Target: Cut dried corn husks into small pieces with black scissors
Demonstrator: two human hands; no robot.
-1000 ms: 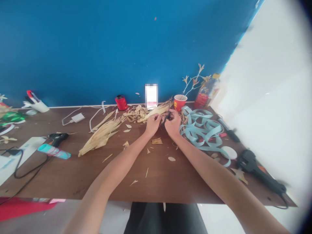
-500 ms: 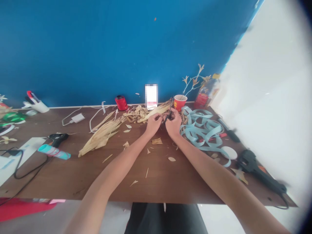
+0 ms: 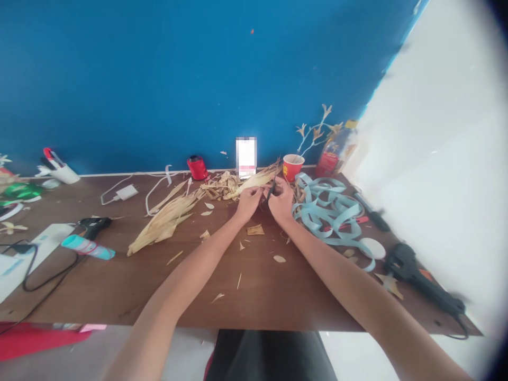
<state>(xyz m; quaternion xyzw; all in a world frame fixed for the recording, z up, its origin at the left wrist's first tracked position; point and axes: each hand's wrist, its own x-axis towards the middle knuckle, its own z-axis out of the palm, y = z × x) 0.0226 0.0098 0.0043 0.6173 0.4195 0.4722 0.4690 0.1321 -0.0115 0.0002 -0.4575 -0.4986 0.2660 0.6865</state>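
Observation:
My two hands meet over the far middle of the brown table (image 3: 257, 296). My right hand (image 3: 282, 201) is closed on a pair of dark scissors (image 3: 272, 188) whose blades point up and away. My left hand (image 3: 248, 202) is closed in a pinch just left of the blades, on a small pale piece that I cannot make out. A heap of dried husk leaves (image 3: 174, 214) lies to the left of my hands, with cut petal-shaped scraps (image 3: 279, 259) scattered in front.
Light blue ribbon (image 3: 329, 211) coils at the right, a red cup (image 3: 292, 166) behind it. A black glue gun (image 3: 420, 280) lies at the right edge, another (image 3: 93, 226) at the left beside a teal tube (image 3: 88, 246). White charger and cables (image 3: 126, 192) lie behind.
The scissors' blades have tipped and dropped slightly between my hands. Both hands stay in the same spot over the table.

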